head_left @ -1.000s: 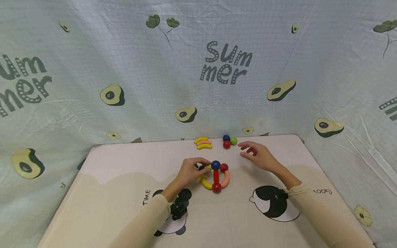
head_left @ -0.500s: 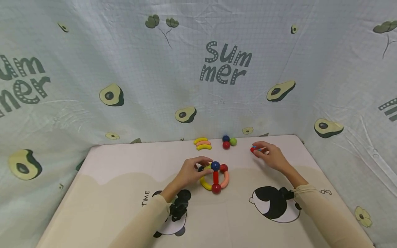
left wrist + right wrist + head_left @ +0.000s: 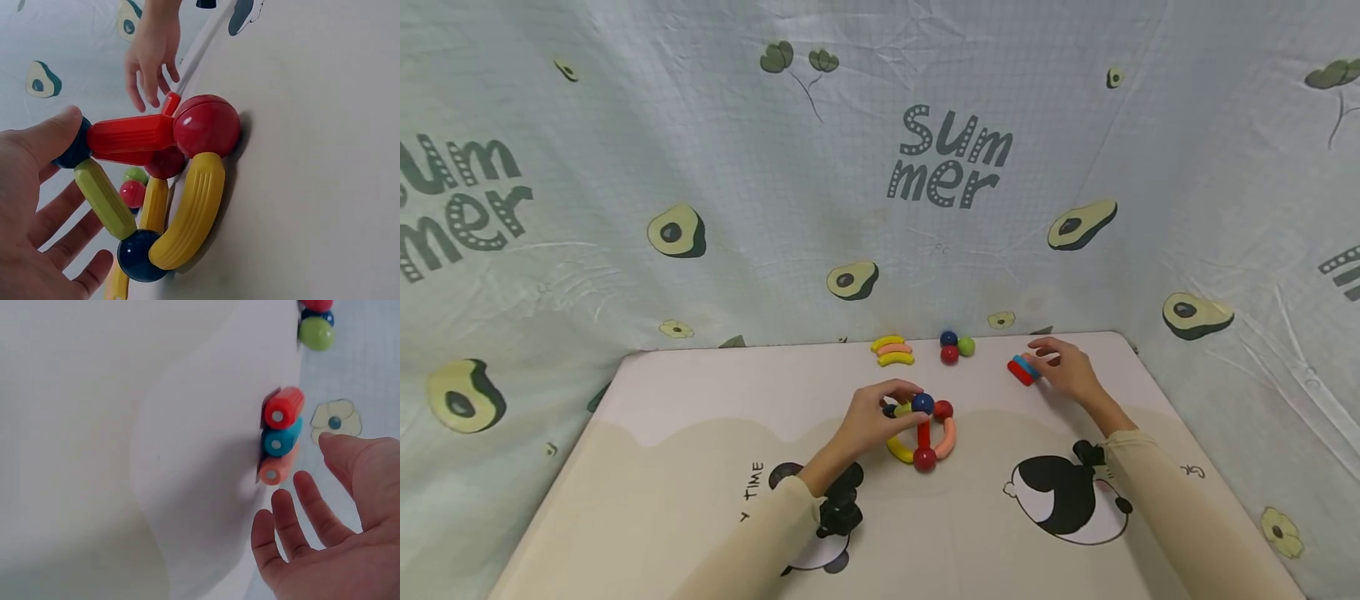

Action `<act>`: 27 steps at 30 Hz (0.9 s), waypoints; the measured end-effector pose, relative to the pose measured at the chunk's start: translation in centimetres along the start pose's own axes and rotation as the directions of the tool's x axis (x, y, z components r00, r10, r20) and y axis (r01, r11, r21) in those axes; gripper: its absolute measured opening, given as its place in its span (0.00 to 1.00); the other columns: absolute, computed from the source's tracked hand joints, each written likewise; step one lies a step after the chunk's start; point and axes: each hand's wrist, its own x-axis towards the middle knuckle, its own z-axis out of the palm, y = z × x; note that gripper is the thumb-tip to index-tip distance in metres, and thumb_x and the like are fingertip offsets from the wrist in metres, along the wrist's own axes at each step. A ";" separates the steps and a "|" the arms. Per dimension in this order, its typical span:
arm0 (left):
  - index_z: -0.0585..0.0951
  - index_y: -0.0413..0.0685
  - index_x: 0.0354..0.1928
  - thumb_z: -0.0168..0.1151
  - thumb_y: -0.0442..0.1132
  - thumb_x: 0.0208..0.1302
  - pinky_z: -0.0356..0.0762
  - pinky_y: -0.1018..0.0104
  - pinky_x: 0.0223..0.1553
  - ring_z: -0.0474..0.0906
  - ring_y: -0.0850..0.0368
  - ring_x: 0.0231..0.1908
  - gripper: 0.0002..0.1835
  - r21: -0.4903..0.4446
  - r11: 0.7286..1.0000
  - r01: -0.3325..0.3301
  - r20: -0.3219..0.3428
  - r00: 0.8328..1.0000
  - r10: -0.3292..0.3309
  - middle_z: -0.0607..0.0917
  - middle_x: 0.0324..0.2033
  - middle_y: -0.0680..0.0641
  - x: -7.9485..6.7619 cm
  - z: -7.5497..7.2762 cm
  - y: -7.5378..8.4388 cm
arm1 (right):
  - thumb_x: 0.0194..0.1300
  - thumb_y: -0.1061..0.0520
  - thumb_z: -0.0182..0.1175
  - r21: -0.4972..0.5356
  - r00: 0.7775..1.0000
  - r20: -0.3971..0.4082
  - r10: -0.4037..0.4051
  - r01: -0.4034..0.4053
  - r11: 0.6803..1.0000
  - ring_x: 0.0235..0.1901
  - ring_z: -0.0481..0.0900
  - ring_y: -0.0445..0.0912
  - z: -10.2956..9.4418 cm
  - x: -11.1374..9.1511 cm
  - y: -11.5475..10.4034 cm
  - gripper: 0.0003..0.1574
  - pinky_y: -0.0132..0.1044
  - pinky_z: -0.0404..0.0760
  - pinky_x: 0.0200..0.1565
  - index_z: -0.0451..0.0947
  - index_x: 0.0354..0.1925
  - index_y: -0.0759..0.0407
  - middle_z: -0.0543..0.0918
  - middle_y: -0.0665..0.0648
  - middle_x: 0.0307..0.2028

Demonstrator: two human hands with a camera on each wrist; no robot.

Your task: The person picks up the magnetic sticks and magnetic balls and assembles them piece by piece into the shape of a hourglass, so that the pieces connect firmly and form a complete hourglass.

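My left hand (image 3: pixel 868 412) pinches the dark blue ball (image 3: pixel 922 404) atop a frame of magnetic balls and rods. In the left wrist view, the thumb lies on that ball; a straight red rod (image 3: pixel 131 134) joins it to a red ball (image 3: pixel 207 127), and a green rod (image 3: pixel 105 199) runs down to another blue ball (image 3: pixel 140 256). A curved yellow rod (image 3: pixel 194 215) forms part of the base. My right hand (image 3: pixel 1063 367) is beside a red rod (image 3: pixel 286 407), a blue rod (image 3: pixel 281 439) and a pink rod (image 3: pixel 275 469) lying side by side, its fingers spread and relaxed.
At the back of the table (image 3: pixel 662 517) lie curved yellow and pink rods (image 3: pixel 892 350). Nearby sits a cluster of a blue, a red and a green ball (image 3: pixel 966 347). A printed cloth (image 3: pixel 760 192) hangs behind the table.
My right hand has moved right, and the red and blue rods show more fully to its left. My left hand stays at the frame, its thumb now across the top blue ball.
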 end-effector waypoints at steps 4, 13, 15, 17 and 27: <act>0.86 0.50 0.55 0.74 0.46 0.64 0.79 0.50 0.52 0.80 0.52 0.49 0.19 -0.002 1.000 0.021 -0.015 1.000 -0.021 0.88 0.45 0.51 -0.1 0.2 0.1 | 0.77 0.51 0.59 -0.010 0.998 0.054 0.035 -0.034 0.999 0.55 0.78 0.69 -0.5 0.7 0.2 0.27 0.62 0.78 0.55 0.73 0.64 0.68 0.78 0.75 0.57; 0.86 0.51 0.56 0.74 0.47 0.64 0.79 0.51 0.50 0.78 0.52 0.50 0.20 -0.003 0.999 0.044 -0.058 0.997 -0.044 0.88 0.45 0.52 -0.5 0.5 0.3 | 0.76 0.53 0.59 -0.118 0.961 0.240 0.137 -0.112 0.987 0.47 0.78 0.64 -1.9 2.4 0.0 0.26 0.51 0.82 0.46 0.75 0.61 0.72 0.78 0.75 0.53; 0.86 0.51 0.57 0.74 0.47 0.64 0.79 0.52 0.50 0.78 0.53 0.50 0.20 -0.003 0.999 0.050 -0.061 0.997 -0.050 0.88 0.46 0.52 -0.6 0.5 0.4 | 0.75 0.55 0.59 -0.131 0.955 0.258 0.145 -0.114 0.985 0.45 0.78 0.62 -2.0 2.6 0.0 0.24 0.49 0.82 0.44 0.76 0.59 0.72 0.80 0.75 0.52; 0.86 0.51 0.57 0.74 0.47 0.64 0.80 0.53 0.50 0.78 0.53 0.50 0.20 -0.002 0.999 0.054 -0.065 0.996 -0.054 0.88 0.46 0.52 -0.7 0.6 0.4 | 0.75 0.56 0.59 -0.139 0.950 0.272 0.151 -0.117 0.983 0.44 0.79 0.60 -2.1 2.7 -0.2 0.23 0.48 0.82 0.44 0.77 0.58 0.73 0.80 0.74 0.50; 0.86 0.50 0.56 0.75 0.46 0.63 0.80 0.53 0.49 0.80 0.53 0.50 0.21 -0.013 0.998 0.056 -0.076 0.995 -0.057 0.89 0.45 0.52 -0.9 0.6 0.3 | 0.74 0.57 0.60 -0.143 0.943 0.305 0.134 -0.094 0.985 0.39 0.77 0.56 -1.9 2.8 -0.3 0.24 0.44 0.81 0.41 0.76 0.59 0.75 0.82 0.70 0.44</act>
